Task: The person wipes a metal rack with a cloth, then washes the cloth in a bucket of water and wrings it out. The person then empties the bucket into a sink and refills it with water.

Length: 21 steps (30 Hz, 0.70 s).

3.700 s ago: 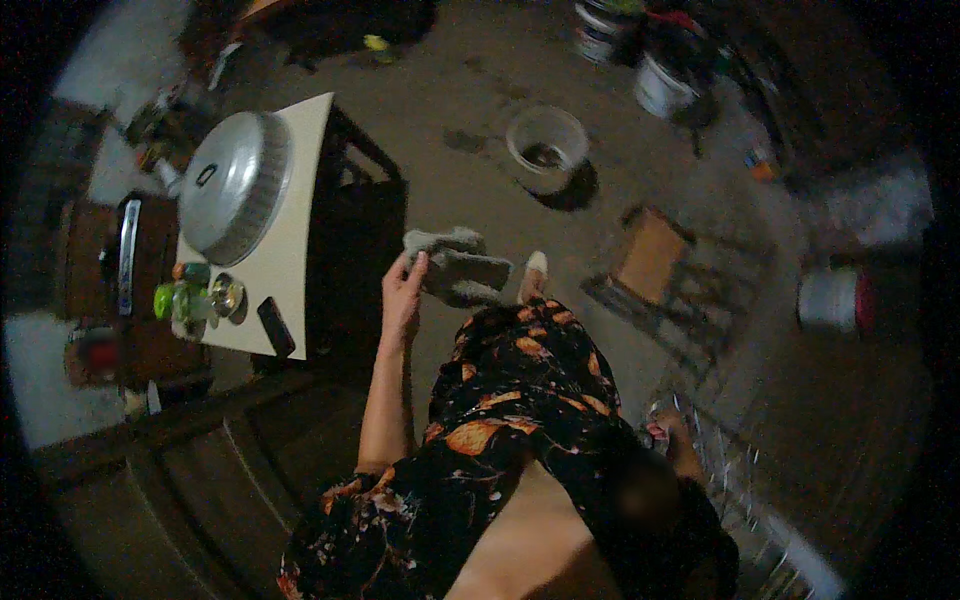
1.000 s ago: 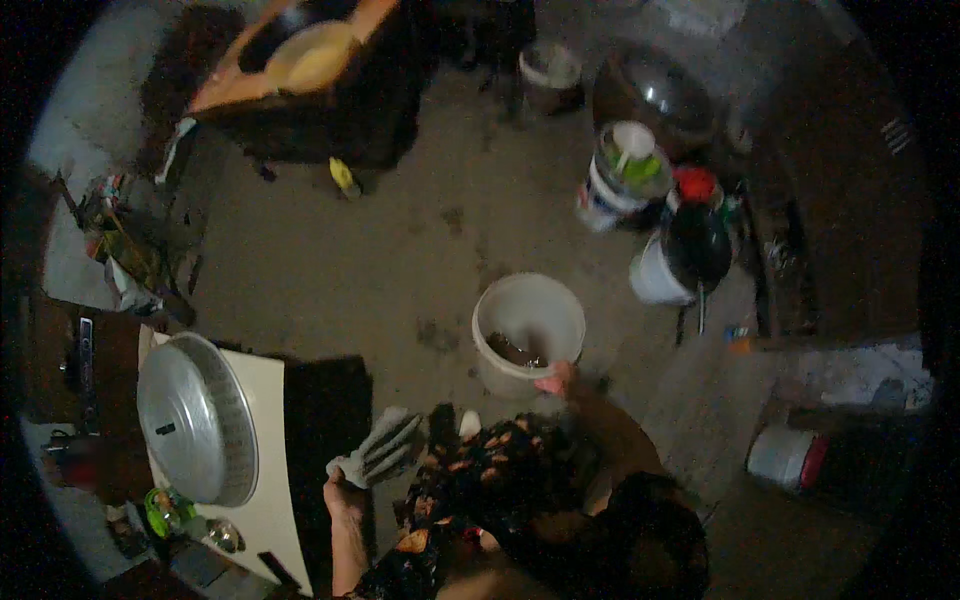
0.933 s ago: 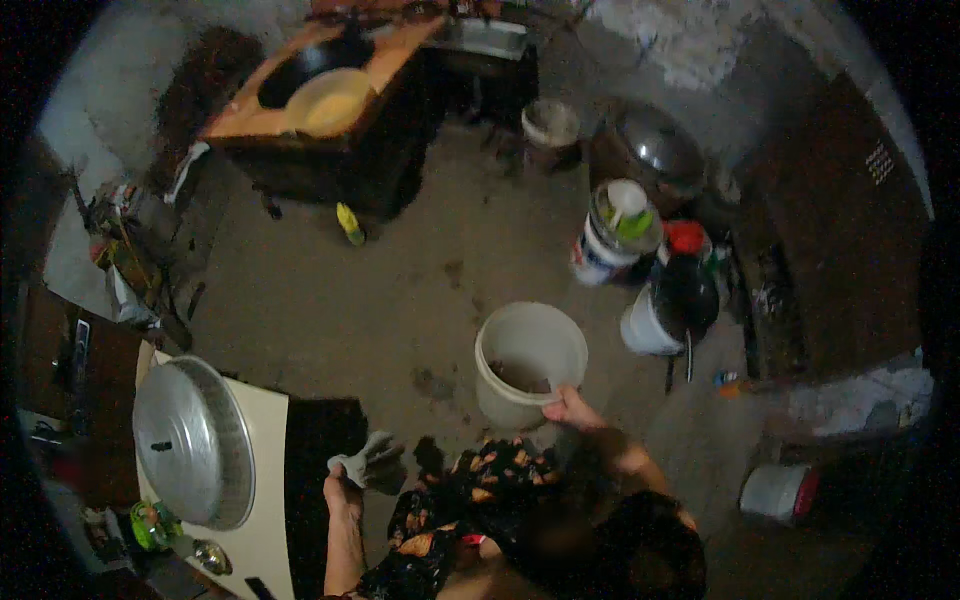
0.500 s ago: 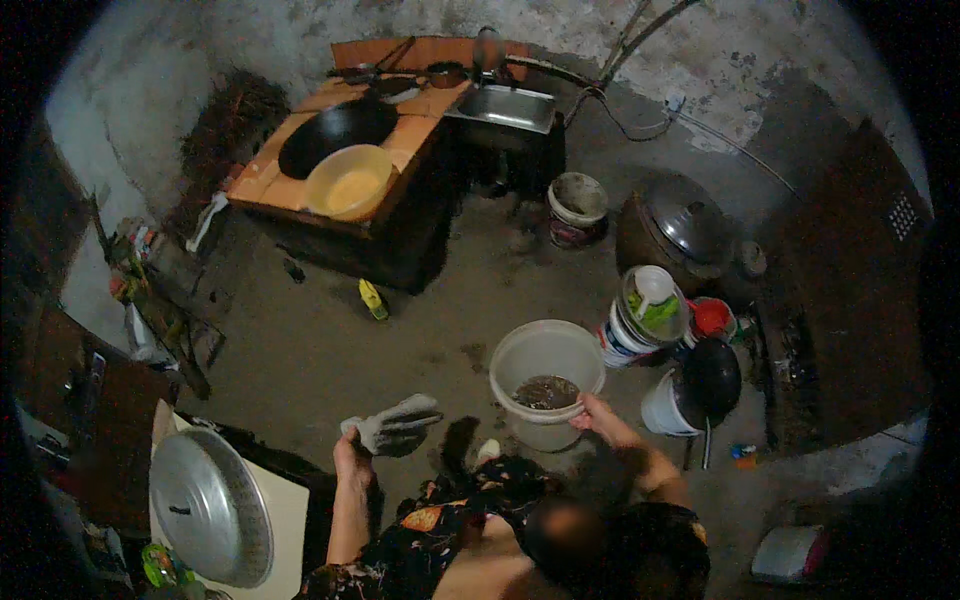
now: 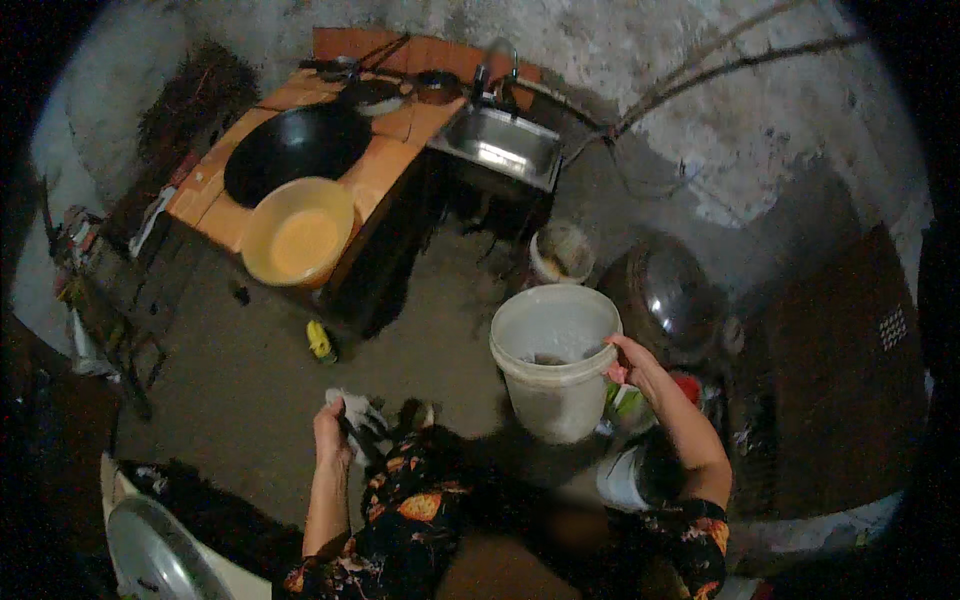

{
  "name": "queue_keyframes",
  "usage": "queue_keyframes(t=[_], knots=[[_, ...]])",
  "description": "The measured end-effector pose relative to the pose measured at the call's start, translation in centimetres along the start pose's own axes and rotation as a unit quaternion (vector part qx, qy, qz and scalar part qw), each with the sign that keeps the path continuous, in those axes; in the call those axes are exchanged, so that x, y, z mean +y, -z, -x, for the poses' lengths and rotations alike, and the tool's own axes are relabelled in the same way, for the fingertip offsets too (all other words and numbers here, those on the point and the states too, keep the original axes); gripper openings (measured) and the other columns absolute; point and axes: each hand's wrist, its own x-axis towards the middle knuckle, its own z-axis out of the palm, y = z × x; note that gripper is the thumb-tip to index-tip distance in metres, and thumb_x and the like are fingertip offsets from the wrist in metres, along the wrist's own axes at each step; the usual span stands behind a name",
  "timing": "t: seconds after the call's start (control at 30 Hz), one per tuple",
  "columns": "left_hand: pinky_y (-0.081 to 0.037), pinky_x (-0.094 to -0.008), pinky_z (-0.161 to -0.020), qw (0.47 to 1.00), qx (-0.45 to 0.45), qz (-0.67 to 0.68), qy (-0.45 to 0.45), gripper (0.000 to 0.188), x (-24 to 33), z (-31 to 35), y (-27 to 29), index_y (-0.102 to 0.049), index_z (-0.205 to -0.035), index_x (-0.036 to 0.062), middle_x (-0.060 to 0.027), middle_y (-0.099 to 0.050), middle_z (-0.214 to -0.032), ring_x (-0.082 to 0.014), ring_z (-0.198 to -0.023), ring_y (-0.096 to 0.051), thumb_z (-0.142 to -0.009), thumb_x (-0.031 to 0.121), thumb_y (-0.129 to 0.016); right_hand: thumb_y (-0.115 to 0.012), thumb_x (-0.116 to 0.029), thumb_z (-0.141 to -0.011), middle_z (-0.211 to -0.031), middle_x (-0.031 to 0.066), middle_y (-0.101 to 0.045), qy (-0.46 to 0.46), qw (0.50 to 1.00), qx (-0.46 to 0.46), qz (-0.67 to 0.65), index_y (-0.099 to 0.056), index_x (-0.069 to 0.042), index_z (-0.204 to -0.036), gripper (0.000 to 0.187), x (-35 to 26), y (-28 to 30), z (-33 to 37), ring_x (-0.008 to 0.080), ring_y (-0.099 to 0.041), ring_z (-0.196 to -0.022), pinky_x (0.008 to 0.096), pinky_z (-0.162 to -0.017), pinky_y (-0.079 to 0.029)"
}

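Note:
My right hand (image 5: 634, 362) grips the right rim of a large whitish plastic bucket (image 5: 552, 402), which hangs tilted above the floor. Dark, murky contents show at its bottom, mostly hidden by the near wall. On the left, my left hand (image 5: 328, 432) is closed around a crumpled grey-white cloth (image 5: 358, 412) held low in front of my patterned clothing. Beyond the bucket stands a smaller dirty pail (image 5: 562, 255). Bowls and green items are partly covered behind the bucket and my right forearm.
A metal sink (image 5: 505, 142) stands at the back beside a tiled stove counter (image 5: 205, 208) with a black wok (image 5: 298, 152) and a yellow basin (image 5: 300, 235). A lidded vat (image 5: 665, 300) is at right. A yellow-green object (image 5: 320, 342) lies on the floor. A metal lid (image 5: 160, 555) sits lower left.
The bucket is lifted and carried forward, closer to the sink and small pail. My left hand has drawn the cloth in slightly. The view has shifted and turned.

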Motion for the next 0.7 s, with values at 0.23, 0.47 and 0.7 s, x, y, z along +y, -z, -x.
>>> queue_keyframes(t=[0.23, 0.47, 0.7], knots=[[-0.038, -0.0372, -0.083, 0.988, -0.155, 0.013, -0.007, 0.033, 6.2, -12.1, -12.1, -0.054, -0.106, -0.0010, -0.0115, -0.054, -0.111, -0.0224, -0.096, -0.050, -0.088, 0.026, -0.051, -0.059, -0.037, -0.081, -0.064, 0.0086, -0.056, 0.092, 0.994, 0.008, 0.063, -0.053, -0.003, -0.082, 0.034, -19.9, 1.5, -3.1, 0.0094, -0.045, -0.041, 0.0197, -0.032, -0.031], [-0.033, -0.0376, -0.093, 0.985, -0.144, -0.069, -0.065, 0.040, 14.0, -18.0, -23.8, -0.052, -0.114, -0.0001, -0.0133, -0.048, -0.124, -0.0253, -0.111, -0.045, -0.086, 0.029, -0.054, -0.059, -0.046, -0.082, -0.063, 0.0014, -0.058, 0.099, 0.968, 0.043, 0.226, -0.057, -0.008, -0.080, 0.038, -37.3, 0.9, -12.7, 0.0076, -0.048, -0.042, 0.0189, -0.032, -0.031], [-0.039, -0.0301, -0.081, 0.992, -0.072, 0.023, -0.097, 0.023, 18.2, -19.4, -32.9, -0.057, -0.100, 0.0026, -0.0047, -0.060, -0.095, -0.0157, -0.087, -0.053, -0.087, 0.021, -0.054, -0.060, -0.051, -0.079, -0.055, 0.0020, -0.055, 0.060, 0.939, -0.020, 0.338, -0.057, -0.008, -0.071, 0.043, -50.6, -3.0, -24.1, 0.0054, -0.042, -0.037, 0.0175, -0.030, -0.029]])
